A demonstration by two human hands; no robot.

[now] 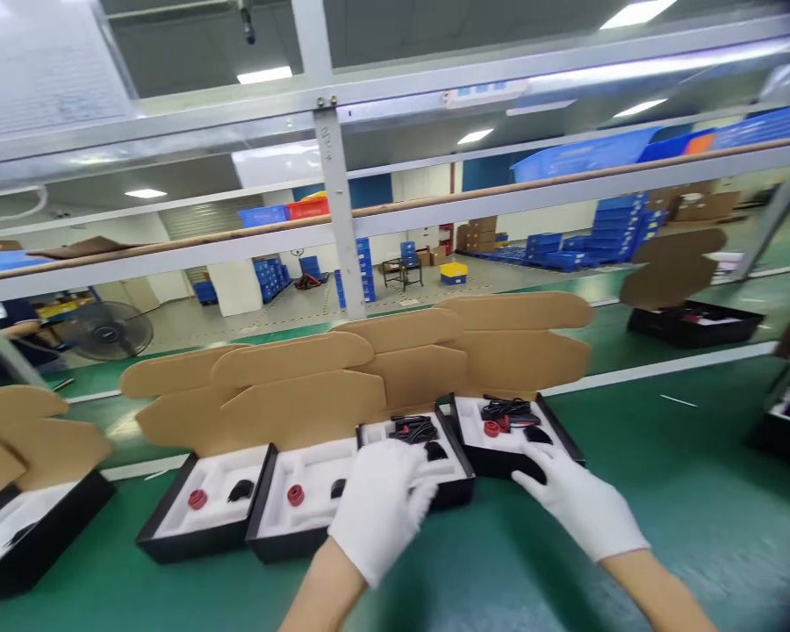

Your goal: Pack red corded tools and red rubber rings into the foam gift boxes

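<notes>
So there's a row of four open black boxes with brown cardboard lids and white foam inserts across the middle of the frame, on a green counter [487, 562]. Judging by contents, the right pair is further along: the rightmost box [487, 461] and its left neighbour [457, 493] both have a bundled black cable ( [510, 410] and [413, 428]). The left pair ( [190, 549] and [283, 549]) show just a round red ring ( [197, 499] and [295, 495]) and a curved black piece ( [240, 490] and [338, 488]) each, with bare slots left. All four lids are up, so closing isn't done.

Right hand in a white glove [576, 505]: grip wide, thumb and fingers parted at the rightmost box's near edge, nothing visibly pinched. Left hand in a white glove [378, 505]: fingers curled and blurry, can't tell if that grip has anything. It also covers part of the middle two boxes. The black box at far left [39, 544] and the one at far right [786, 430] are cut off.
</notes>
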